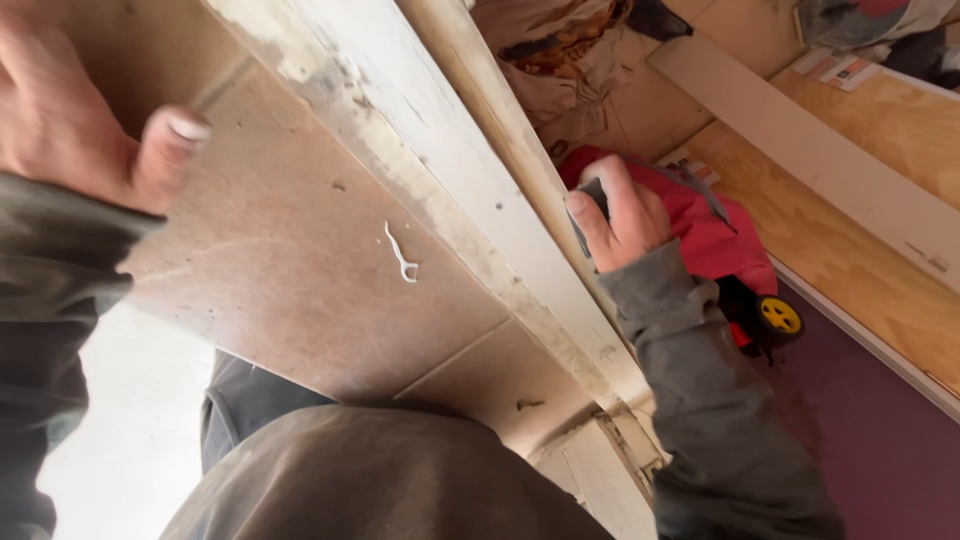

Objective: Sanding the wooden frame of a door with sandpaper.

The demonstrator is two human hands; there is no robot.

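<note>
Head view: my right hand (pixel 622 215) is closed around a small dark block (pixel 590 205), pressed to the edge of the pale board (pixel 420 130). The block looks light and stiff, best pinched by its sides. My left hand (pixel 80 120) rests loosely curled, holding nothing, on the brown panel (pixel 290 250).

Brown board (pixel 300 260) carries small white hook (pixel 401 255); plywood floor (pixel 850 260) beneath red machine (pixel 715 235)

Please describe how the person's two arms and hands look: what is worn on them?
Both hands are bare, without gloves: the left hand and the right hand. Each arm wears a long dark olive-grey fabric sleeve reaching the wrist, creased and a little dusty.
</note>
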